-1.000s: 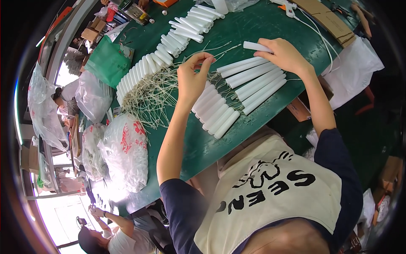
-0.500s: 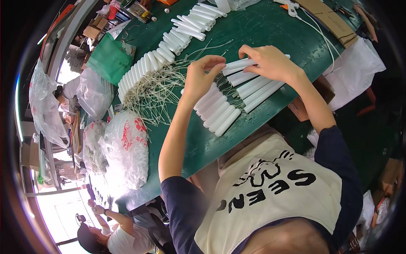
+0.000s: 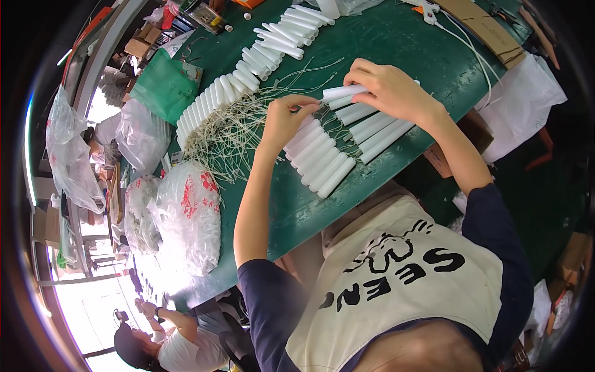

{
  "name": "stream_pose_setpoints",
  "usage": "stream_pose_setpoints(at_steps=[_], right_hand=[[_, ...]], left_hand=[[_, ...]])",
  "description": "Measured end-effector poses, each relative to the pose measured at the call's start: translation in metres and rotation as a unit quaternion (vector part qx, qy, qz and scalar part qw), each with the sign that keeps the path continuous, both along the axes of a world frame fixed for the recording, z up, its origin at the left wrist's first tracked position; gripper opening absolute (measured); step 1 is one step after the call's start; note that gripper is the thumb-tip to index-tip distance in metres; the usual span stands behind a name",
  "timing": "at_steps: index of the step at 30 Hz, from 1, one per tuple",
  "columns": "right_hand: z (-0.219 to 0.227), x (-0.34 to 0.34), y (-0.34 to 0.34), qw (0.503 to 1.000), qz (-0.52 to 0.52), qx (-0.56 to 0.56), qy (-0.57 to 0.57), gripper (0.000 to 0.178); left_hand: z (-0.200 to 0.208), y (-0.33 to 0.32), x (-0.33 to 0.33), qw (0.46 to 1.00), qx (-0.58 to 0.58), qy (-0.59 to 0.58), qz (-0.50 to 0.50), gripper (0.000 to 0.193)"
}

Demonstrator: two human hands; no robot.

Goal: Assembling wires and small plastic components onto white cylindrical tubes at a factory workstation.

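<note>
My right hand (image 3: 392, 92) is closed around a white tube (image 3: 341, 93), its left end sticking out past the fingers. At that end my left hand (image 3: 286, 122) pinches with thumb and forefinger. Thin wires show there, but what the pinch holds is too small to make out. More white tubes (image 3: 384, 135) lie in a row below my right hand, with thin wires at their left ends. Another row of short white tubes (image 3: 319, 158) lies nearer to me, left of those. A tangle of pale thin wires (image 3: 226, 136) spreads left of my left hand.
Many white tubes (image 3: 218, 92) line the far left of the green table (image 3: 396, 37). Clear plastic bags (image 3: 186, 217) and a green bag (image 3: 166, 87) stand at the left. A white cable (image 3: 471, 46) and flat cardboard (image 3: 489, 31) lie far right. Another person (image 3: 186, 341) sits at lower left.
My left hand has closed from parted fingers to a pinch at the tube's end. My right hand has shifted slightly left, and the tube it holds sticks out more clearly.
</note>
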State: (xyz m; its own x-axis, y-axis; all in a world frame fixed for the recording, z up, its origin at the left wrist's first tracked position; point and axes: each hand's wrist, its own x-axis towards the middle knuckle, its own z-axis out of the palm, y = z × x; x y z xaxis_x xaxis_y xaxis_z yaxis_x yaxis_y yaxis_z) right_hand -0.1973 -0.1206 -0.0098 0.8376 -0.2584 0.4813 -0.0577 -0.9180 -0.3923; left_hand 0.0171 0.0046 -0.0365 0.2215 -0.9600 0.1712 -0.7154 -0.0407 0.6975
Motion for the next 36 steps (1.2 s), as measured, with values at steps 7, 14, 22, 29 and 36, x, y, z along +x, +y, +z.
stream_pose_setpoints(at_steps=[7,14,22,29,36], right_hand=[[-0.001,-0.003,0.002,0.999,0.005,-0.044,0.023,0.021],[0.0,-0.007,0.002,0.998,-0.005,-0.033,0.05,0.02],[-0.005,-0.006,-0.002,0.998,0.001,-0.059,-0.002,0.017],[-0.011,0.007,0.006,0.997,-0.036,-0.069,0.005,0.014],[-0.013,0.013,0.01,0.998,-0.07,-0.001,0.005,0.013]], left_hand=[[0.0,-0.009,-0.003,0.997,-0.027,-0.028,-0.064,0.02],[-0.005,-0.017,-0.001,0.993,-0.015,-0.068,-0.096,0.02],[-0.005,-0.015,0.003,0.977,-0.137,-0.124,-0.107,0.016],[0.001,-0.007,-0.006,0.976,-0.127,-0.169,-0.047,0.016],[-0.006,-0.006,-0.005,0.969,-0.191,-0.159,0.002,0.015]])
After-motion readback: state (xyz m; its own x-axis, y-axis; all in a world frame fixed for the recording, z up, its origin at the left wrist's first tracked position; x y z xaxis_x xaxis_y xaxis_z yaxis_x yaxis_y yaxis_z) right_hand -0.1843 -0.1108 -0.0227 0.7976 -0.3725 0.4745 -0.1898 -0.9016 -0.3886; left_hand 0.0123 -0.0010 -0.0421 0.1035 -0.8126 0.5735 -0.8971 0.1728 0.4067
